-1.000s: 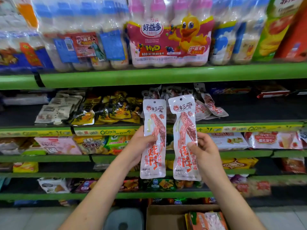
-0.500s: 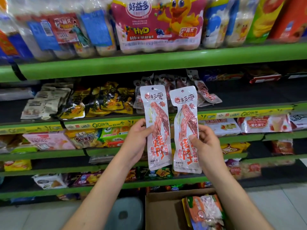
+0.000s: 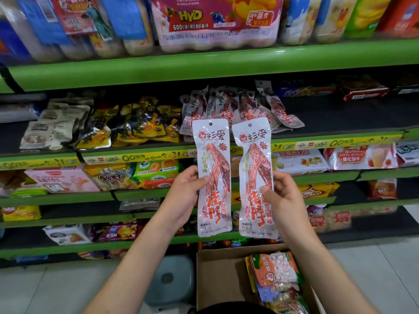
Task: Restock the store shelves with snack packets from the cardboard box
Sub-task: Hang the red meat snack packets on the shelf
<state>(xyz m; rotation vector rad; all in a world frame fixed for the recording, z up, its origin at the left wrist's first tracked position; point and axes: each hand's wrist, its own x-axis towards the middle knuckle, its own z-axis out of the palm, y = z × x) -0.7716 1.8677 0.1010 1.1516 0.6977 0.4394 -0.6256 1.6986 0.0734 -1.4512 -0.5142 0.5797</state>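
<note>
I hold two long white snack packets with red meat pictures upright, side by side, in front of the shelves. My left hand (image 3: 184,196) pinches the left packet (image 3: 214,155) at its left edge. My right hand (image 3: 283,198) pinches the right packet (image 3: 255,155) at its right edge. Several matching packets (image 3: 229,105) lean on the shelf (image 3: 328,114) just behind and above them. The open cardboard box (image 3: 217,275) stands on the floor below, with orange and green snack packets (image 3: 276,279) in its right side.
Green-edged shelves hold other goods: yellow-black packets (image 3: 136,125), grey-white packets (image 3: 56,123), drink multipacks (image 3: 215,21) on the top shelf, biscuit packs (image 3: 360,156) lower right. A grey stool (image 3: 170,279) stands left of the box on the tiled floor.
The view has tilted downward, showing more of the box and floor. Both hands keep holding the two packets upright, which sit slightly lower against the shelves.
</note>
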